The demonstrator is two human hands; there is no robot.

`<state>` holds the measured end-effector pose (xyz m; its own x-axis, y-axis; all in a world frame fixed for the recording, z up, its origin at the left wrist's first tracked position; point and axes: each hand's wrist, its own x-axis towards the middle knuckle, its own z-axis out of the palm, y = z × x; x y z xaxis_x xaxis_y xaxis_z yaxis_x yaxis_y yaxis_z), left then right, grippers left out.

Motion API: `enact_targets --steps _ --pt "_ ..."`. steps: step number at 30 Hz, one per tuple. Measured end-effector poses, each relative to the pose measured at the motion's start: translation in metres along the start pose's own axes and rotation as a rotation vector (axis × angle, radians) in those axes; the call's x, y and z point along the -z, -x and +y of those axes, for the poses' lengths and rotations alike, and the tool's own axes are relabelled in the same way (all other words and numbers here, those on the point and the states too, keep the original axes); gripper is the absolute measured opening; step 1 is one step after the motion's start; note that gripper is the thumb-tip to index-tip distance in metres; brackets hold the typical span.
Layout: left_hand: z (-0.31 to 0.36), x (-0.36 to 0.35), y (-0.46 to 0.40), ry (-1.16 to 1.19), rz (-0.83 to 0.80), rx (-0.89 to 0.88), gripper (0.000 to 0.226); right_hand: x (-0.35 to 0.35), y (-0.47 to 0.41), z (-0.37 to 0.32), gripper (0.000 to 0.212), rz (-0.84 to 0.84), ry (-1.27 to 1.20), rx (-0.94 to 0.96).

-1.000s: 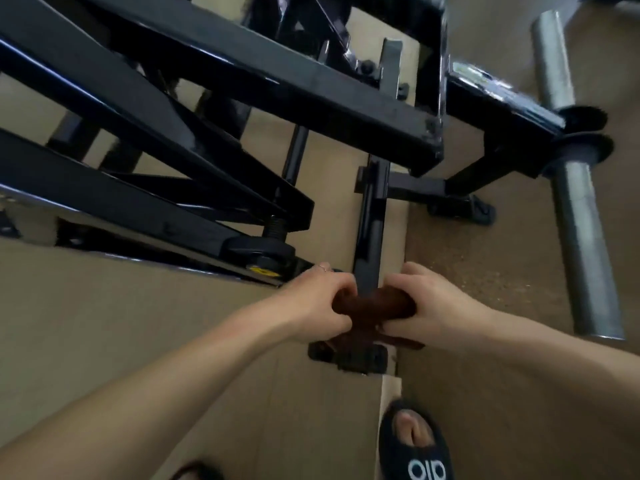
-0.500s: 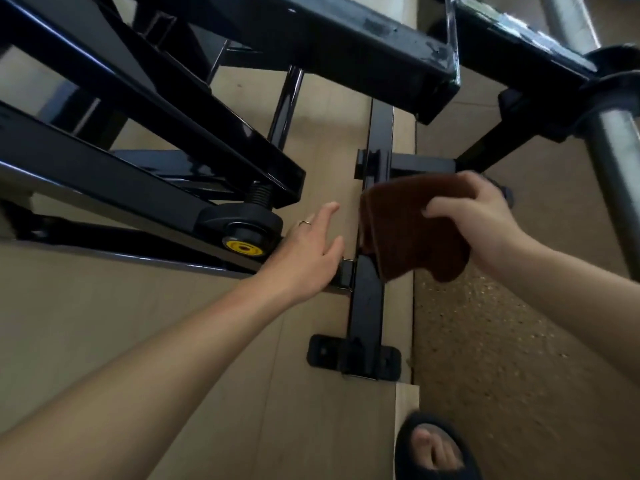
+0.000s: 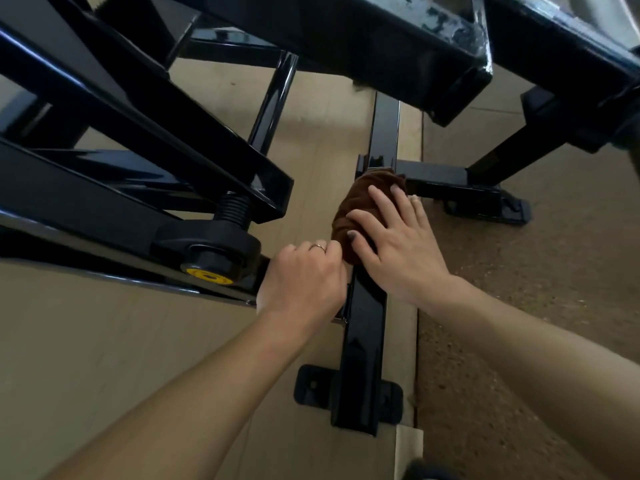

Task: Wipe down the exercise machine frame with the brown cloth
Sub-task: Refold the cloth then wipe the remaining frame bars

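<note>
Cloth: we see the bunched brown cloth (image 3: pixel 360 206), soft, on the glossy black square-tube frame (image 3: pixel 363 344).
Right hand (image 3: pixel 398 244): flat, fingers straight, pressing the cloth.
Left hand (image 3: pixel 304 275): grip curled; hold unclear.

Dim soft daylight; glare streaks on black frame (image 3: pixel 363 344); wide-angle edge distortion.
</note>
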<state>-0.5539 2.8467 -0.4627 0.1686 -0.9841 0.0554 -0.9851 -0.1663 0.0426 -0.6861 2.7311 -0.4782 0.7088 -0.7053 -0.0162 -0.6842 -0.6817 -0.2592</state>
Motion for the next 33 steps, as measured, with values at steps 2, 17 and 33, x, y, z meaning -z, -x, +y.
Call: enact_targets --steps 2,17,33 --pt "0.001 0.003 -0.001 -0.018 -0.009 -0.016 0.021 -0.006 -0.014 0.004 0.047 0.008 -0.028 0.002" --pt "0.0 -0.002 -0.001 -0.088 -0.017 -0.029 0.027 -0.001 -0.178 0.058 0.051 0.081 -0.281 -0.268" --pt "0.003 0.009 0.01 0.036 0.14 -0.009 0.024 -0.033 0.075 -0.042 0.043 0.171 -0.634 -0.267"
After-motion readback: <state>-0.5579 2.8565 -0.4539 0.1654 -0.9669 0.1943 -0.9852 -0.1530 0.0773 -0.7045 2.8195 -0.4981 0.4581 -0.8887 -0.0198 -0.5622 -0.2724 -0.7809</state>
